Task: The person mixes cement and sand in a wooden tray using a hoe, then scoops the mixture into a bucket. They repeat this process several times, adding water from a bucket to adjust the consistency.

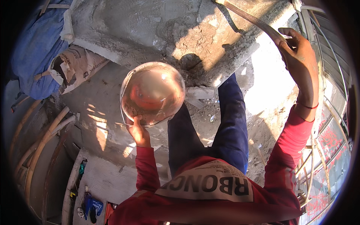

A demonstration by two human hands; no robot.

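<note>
At the near rim of a bucket (130, 114) of cloudy water is my left hand (140, 136), thumb over the edge. The bucket has a wire bail and a reddish inside, and dirt clings to its wall. My right hand (299, 54), out to the right, grips the end of a curved wooden tool handle (254, 21). That handle runs up and left out of the picture, so the tool's head is hidden. Ahead lies a low-edged mixing bed (123, 56) with wet grey mortar (140, 25) and drier sandy mix (194, 42).
A torn paper cement sack (81, 66) lies left of the bed, beside a blue tarpaulin (39, 50). Bamboo poles (45, 140) lean at the left. A pale ledge (107, 180) at lower left carries small items. Metal sheeting (329, 140) and poles stand at the right.
</note>
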